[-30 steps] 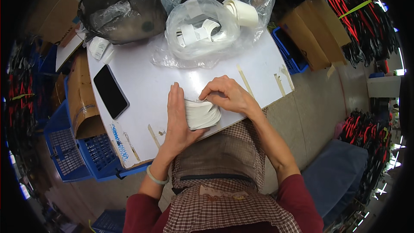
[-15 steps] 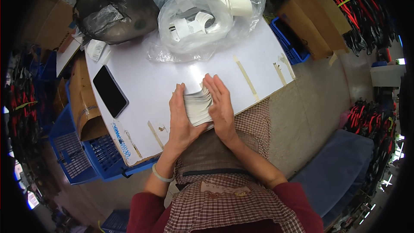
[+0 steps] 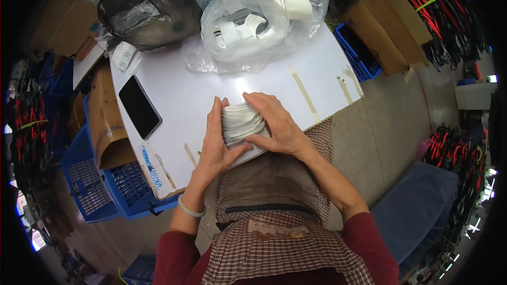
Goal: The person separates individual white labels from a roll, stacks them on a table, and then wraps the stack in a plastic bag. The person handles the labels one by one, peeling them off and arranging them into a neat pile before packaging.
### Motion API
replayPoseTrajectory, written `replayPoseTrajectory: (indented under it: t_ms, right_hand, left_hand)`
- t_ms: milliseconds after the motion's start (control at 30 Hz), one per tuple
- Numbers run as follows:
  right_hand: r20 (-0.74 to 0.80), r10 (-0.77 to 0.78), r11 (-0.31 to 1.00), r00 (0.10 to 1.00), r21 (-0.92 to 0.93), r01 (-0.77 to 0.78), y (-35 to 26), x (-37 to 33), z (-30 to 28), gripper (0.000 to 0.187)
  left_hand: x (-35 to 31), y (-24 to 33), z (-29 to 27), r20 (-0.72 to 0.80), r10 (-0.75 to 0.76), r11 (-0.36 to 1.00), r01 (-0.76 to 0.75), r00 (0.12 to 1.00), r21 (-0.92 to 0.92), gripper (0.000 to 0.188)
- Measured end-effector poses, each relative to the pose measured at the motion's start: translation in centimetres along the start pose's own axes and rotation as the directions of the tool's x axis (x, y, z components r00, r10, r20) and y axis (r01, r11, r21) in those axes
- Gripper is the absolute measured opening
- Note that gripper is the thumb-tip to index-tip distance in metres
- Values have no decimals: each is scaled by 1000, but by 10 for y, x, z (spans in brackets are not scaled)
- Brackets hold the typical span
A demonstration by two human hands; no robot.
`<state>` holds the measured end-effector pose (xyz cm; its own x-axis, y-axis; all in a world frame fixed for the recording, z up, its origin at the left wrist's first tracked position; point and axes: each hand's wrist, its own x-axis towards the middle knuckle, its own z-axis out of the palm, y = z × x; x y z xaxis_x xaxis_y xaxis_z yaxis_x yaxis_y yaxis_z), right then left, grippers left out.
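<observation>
A thick stack of thin white slips [image 3: 242, 122], like paper labels, stands between my two hands near the front edge of the white table [image 3: 179, 82]. My left hand [image 3: 214, 145] presses along its left side, fingers pointing away from me and thumb at the near side. On the other side my right hand [image 3: 277, 124] curves round the stack, its fingers at the far right corner and its thumb across the near right. The edges of the slips fan in slightly uneven layers. What lies under the stack is hidden.
A black phone [image 3: 140, 107] lies on the left of the table. Toward the back are a clear plastic bag [image 3: 211, 55] holding white labels, a white roll [image 3: 294, 5] and a dark bag [image 3: 150, 10]. Blue crates [image 3: 87, 184] and cardboard boxes [image 3: 388, 26] flank the table.
My right hand has turned and bent round the right of the stack, its elbow farther out. My left hand has shifted slightly left, and the fanned stack looks more squared between them.
</observation>
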<state>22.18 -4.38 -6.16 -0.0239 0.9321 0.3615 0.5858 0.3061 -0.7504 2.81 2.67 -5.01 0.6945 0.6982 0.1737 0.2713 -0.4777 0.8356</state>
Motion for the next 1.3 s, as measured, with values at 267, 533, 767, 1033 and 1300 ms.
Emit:
replayPoseTrajectory:
  t_ms: [267,533,767,1033,1300]
  right_hand:
    - [54,-35,975,998,-215,46,-10,4,7,95]
    - [1,-57,974,998,-221,56,-11,7,8,105]
    - [-37,-70,945,997,-323,55,-12,12,5,108]
    - [-26,-92,986,995,-145,87,5,17,7,107]
    - [120,-83,974,989,-200,106,5,25,-13,114]
  left_hand:
    - [-6,-9,8,-100,-123,885,63,987,-460,96]
    - [-2,-7,21,-251,-192,879,52,949,-474,77]
    - [17,-5,21,-157,-203,697,31,967,-716,84]
    - [21,-7,20,-23,-96,738,55,995,-672,107]
    - [38,-19,-18,243,-27,991,57,970,-120,125]
